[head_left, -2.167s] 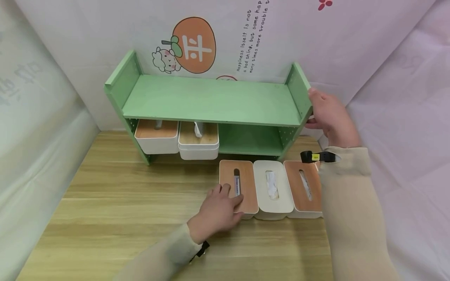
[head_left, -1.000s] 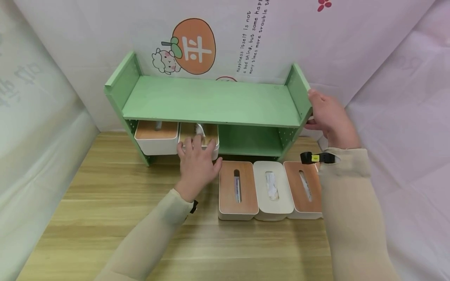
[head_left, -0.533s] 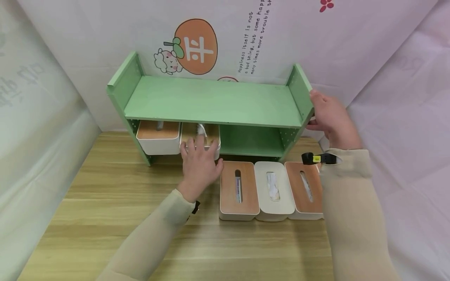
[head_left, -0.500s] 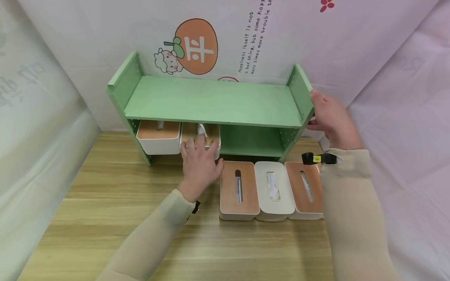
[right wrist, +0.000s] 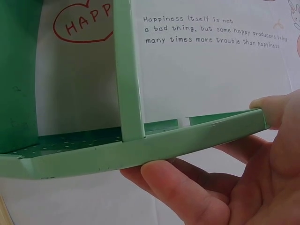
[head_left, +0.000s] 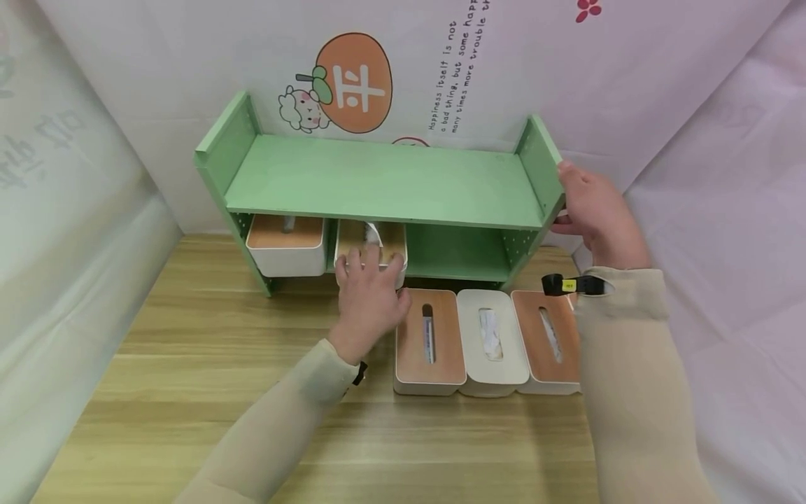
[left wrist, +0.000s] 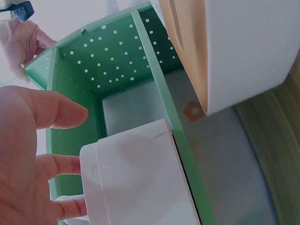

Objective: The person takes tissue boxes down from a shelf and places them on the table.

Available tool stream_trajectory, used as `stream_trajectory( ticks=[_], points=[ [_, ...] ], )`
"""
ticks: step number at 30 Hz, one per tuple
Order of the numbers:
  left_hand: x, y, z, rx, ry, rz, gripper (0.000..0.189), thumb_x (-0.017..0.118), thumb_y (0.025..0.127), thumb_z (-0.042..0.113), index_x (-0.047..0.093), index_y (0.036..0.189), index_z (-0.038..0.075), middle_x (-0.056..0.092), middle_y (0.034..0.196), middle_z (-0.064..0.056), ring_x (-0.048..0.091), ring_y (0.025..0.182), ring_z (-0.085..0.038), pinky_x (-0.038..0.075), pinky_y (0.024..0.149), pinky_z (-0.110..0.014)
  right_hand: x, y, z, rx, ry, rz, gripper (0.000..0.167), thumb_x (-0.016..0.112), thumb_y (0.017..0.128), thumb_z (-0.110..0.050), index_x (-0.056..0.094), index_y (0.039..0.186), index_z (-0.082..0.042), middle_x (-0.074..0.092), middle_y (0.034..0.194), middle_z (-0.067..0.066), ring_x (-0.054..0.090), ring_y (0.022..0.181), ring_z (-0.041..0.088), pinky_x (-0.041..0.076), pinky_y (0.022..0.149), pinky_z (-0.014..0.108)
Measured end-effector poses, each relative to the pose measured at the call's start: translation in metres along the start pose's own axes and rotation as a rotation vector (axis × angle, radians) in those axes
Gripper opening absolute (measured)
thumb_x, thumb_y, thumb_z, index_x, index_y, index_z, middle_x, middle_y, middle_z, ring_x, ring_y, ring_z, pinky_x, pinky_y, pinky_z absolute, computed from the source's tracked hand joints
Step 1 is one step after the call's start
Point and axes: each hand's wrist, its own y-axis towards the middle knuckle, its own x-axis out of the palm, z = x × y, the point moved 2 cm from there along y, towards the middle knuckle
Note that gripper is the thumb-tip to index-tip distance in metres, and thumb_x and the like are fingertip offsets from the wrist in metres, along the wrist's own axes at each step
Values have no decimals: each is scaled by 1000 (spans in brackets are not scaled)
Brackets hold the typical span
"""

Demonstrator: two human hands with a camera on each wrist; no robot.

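My left hand reaches into the lower level of the green shelf. Its spread fingers lie over the front edge of a white tissue box with a bamboo-coloured lid and a tuft of tissue. In the left wrist view, the fingertips go behind that box's top edge, while the thumb stands apart from it. My right hand grips the shelf's right side panel near its upper front; fingers and thumb wrap the panel in the right wrist view. Left of the touched box stands another tissue box with a brown lid.
On the wooden table, three tissue boxes stand side by side before the shelf: a brown-lidded one, an all-white one and another brown-lidded one. The right forearm partly hides that end. Printed cloth surrounds the workspace.
My left hand has gone from the brown-lidded box on the table to the shelf's bamboo-lidded box. That box has slid right, leaving a gap beside its neighbour. My right hand stays put.
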Motion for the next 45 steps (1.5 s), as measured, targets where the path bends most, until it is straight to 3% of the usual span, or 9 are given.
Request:
stream_trajectory(
  ticks=[6, 16, 22, 26, 30, 33, 40, 43, 45],
  points=[
    [5, -3, 14, 34, 21, 8, 49, 71, 85, 39, 59, 130, 24, 43, 136, -16, 32, 129, -45, 22, 105, -64, 1, 0, 1, -11, -21, 9, 85, 24, 95, -72, 41, 151, -10, 49, 127, 16, 67, 94, 22, 58, 75, 28],
    [8, -10, 35, 102, 35, 46, 47, 70, 84, 40, 60, 128, 25, 45, 130, -14, 36, 123, -42, 28, 102, -62, 1, 0, 1, 7, -1, 8, 84, 26, 95, -73, 43, 150, -13, 48, 131, 14, 64, 103, 26, 58, 77, 29],
    [6, -11, 33, 104, 6, 37, 49, 67, 86, 39, 59, 132, 24, 46, 131, -13, 35, 125, -39, 27, 103, -58, 2, 1, 3, 3, -17, 10, 84, 25, 95, -73, 43, 150, -13, 49, 129, 15, 66, 99, 24, 58, 76, 28],
    [0, -11, 22, 89, -133, 107, 47, 65, 86, 34, 60, 131, 18, 48, 132, -12, 39, 123, -36, 30, 102, -54, 1, 3, 3, 3, -21, 11, 85, 26, 94, -74, 42, 151, -12, 51, 126, 15, 67, 94, 22, 58, 74, 27],
    [-6, -14, 3, -26, -389, 258, 45, 67, 84, 25, 58, 124, 4, 49, 124, -17, 43, 115, -36, 39, 93, -51, 0, 5, 4, -2, -9, 11, 84, 26, 95, -72, 42, 151, -11, 49, 127, 14, 67, 95, 22, 58, 74, 28],
    [-8, -14, -15, -195, -601, 263, 48, 66, 87, 26, 51, 124, -2, 46, 121, -20, 42, 111, -35, 41, 88, -49, 0, 5, 2, -6, -3, 11, 84, 26, 95, -72, 42, 151, -11, 49, 128, 15, 67, 95, 22, 58, 74, 28],
    [0, -5, -44, -591, -1184, -89, 53, 55, 100, 37, 37, 135, 0, 38, 134, -19, 44, 118, -34, 40, 98, -48, -1, 3, 3, -7, 19, -5, 84, 26, 96, -71, 42, 152, -11, 47, 131, 15, 66, 99, 24, 58, 76, 28],
    [7, -1, -46, -694, -1386, -201, 56, 52, 102, 38, 31, 140, 3, 32, 145, -20, 40, 128, -39, 41, 101, -55, -1, 3, 2, -6, 29, -7, 83, 27, 95, -71, 41, 152, -12, 47, 132, 14, 66, 101, 25, 58, 76, 28],
    [11, 1, -46, -734, -1465, -231, 56, 53, 102, 34, 29, 141, 2, 30, 147, -22, 39, 129, -42, 41, 102, -60, -1, 3, 3, -7, 28, -6, 83, 27, 96, -71, 40, 153, -13, 47, 132, 15, 66, 100, 25, 58, 76, 28]
  ],
)
